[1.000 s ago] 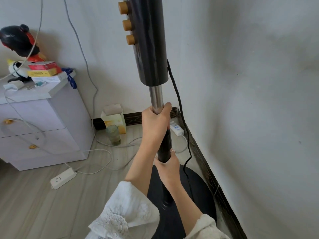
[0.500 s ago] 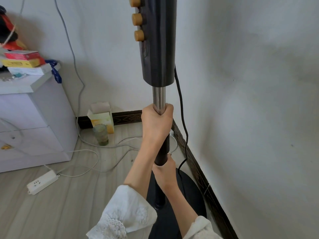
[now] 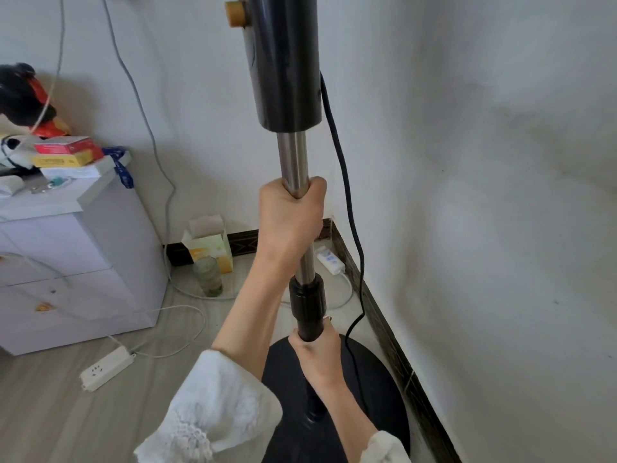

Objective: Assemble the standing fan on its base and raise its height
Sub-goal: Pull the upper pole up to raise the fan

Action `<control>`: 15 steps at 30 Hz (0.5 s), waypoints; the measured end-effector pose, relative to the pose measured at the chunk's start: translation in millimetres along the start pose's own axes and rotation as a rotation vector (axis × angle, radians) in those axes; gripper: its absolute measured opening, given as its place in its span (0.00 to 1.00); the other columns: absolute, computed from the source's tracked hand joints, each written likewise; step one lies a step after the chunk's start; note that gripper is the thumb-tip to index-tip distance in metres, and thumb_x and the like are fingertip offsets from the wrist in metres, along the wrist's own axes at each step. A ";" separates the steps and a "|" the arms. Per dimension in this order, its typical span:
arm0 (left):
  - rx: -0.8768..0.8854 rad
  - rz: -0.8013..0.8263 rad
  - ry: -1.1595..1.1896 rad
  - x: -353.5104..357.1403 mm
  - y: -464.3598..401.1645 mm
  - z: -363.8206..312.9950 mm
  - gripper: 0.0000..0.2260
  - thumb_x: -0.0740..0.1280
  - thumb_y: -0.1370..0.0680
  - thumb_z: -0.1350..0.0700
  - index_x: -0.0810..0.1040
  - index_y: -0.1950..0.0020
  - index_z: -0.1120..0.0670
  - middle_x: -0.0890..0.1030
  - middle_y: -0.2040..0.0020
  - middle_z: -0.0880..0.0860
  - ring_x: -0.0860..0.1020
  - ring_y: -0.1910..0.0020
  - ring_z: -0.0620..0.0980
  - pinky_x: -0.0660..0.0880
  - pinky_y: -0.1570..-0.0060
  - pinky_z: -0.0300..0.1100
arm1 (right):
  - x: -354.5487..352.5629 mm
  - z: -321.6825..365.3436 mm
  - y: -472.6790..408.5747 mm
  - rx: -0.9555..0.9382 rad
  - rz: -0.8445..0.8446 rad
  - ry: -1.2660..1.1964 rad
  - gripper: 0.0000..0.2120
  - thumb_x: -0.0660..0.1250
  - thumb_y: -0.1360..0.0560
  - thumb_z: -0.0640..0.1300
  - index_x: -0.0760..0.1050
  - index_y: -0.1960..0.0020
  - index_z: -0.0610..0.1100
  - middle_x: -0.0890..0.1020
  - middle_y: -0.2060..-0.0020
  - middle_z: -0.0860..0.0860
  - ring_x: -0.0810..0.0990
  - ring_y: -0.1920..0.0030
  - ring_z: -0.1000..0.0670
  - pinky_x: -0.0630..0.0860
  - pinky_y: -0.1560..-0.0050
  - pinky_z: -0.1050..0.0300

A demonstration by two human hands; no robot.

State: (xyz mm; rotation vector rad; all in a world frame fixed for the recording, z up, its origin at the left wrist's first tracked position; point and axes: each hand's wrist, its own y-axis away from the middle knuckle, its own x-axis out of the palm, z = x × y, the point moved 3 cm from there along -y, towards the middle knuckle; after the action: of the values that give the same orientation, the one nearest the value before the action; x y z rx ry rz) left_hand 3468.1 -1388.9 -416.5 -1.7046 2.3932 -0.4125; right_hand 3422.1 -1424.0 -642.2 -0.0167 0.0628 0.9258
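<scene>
Above the round base (image 3: 377,379), left hand (image 3: 290,218) clamped round the steel tube (image 3: 293,162), right hand (image 3: 317,352) gripping the black pole (image 3: 309,305)

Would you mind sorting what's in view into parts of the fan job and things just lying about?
Part of the job:
- chrome inner pole, gripped by left hand
- black collar
- black outer tube, held by right hand
- round base
- control housing
- fan cord

Lying about:
- power strip
- glass jar
- open carton
- white cabinet
</scene>
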 end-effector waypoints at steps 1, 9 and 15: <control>0.002 -0.001 -0.003 0.5 0.6 -2.6 0.13 0.61 0.30 0.61 0.60 0.72 0.51 0.60 0.79 0.48 0.60 0.79 0.47 0.61 0.77 0.40 | -1.3 -0.6 -0.1 0.013 0.011 0.001 0.12 0.70 0.32 0.37 0.70 0.59 0.51 0.76 0.67 0.52 0.76 0.71 0.62 0.70 0.73 0.72; 0.053 -0.023 -0.055 -5.8 4.3 -3.2 0.12 0.63 0.26 0.58 0.67 0.69 0.57 0.67 0.78 0.52 0.66 0.79 0.46 0.68 0.77 0.35 | -1.2 -1.9 -3.1 0.041 0.075 -0.039 0.11 0.69 0.32 0.38 0.71 0.58 0.51 0.75 0.67 0.51 0.73 0.75 0.60 0.68 0.74 0.71; 0.046 -0.008 -0.108 -12.2 17.9 27.5 0.18 0.66 0.26 0.52 0.73 0.70 0.64 0.72 0.78 0.50 0.70 0.76 0.45 0.69 0.74 0.28 | 1.5 -0.5 -0.6 0.009 0.069 -0.018 0.11 0.71 0.32 0.42 0.70 0.58 0.52 0.75 0.66 0.52 0.74 0.72 0.59 0.70 0.72 0.71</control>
State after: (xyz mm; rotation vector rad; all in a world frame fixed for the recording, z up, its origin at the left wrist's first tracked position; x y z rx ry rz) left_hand 3464.2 -1375.3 -448.6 -1.6726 2.2841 -0.3644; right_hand 3423.4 -1423.1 -642.9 0.0025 0.0514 0.9947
